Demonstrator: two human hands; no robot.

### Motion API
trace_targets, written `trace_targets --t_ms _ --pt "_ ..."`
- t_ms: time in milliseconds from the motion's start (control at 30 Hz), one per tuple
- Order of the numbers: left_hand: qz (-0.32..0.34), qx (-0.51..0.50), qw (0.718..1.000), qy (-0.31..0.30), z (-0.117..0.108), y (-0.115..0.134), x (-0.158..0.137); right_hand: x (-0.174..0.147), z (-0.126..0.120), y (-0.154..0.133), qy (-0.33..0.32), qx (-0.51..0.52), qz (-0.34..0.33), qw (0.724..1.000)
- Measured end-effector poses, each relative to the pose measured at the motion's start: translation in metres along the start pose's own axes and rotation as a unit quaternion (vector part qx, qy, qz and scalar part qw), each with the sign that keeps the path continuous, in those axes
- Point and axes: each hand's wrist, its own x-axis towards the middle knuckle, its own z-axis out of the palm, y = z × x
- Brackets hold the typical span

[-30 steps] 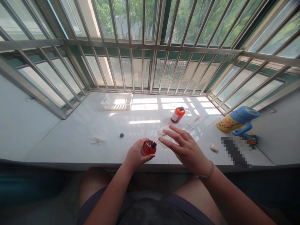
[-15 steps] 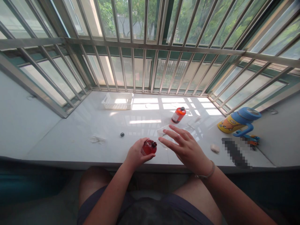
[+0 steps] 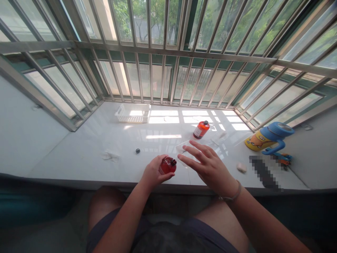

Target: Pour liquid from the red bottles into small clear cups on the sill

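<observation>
My left hand (image 3: 154, 174) is wrapped round a red bottle (image 3: 167, 166) near the front edge of the white sill. The bottle's dark neck shows uncapped and leans to the right. Just right of it, my right hand (image 3: 206, 163) hovers with its fingers spread and nothing visible in them. Beneath those fingers lies a clear plastic piece (image 3: 181, 149), partly hidden by the hand. To the left sits a small black cap (image 3: 137, 151) on the sill. Farther back stands a second red-orange bottle (image 3: 201, 130) with a pale label and a dark top.
At the back left is a white mesh basket (image 3: 133, 114). Crumpled clear plastic (image 3: 110, 155) lies on the left. On the right are a yellow and blue flask (image 3: 268, 137), a pale lump (image 3: 241, 167) and a blurred-out dark object (image 3: 265, 172). Metal bars (image 3: 168, 52) close off the window.
The view has shifted very slightly. Both hands and the bottle keep practically the same positions.
</observation>
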Motion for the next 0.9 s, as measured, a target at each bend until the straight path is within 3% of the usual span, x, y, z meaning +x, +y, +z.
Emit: trace_targets --t_ms 900 --pt "-0.003 -0.006 1.0 0.006 -0.0007 0.001 0.0006 0.0054 -0.0015 0.0012 -0.01 -0.006 -0.026 1.0"
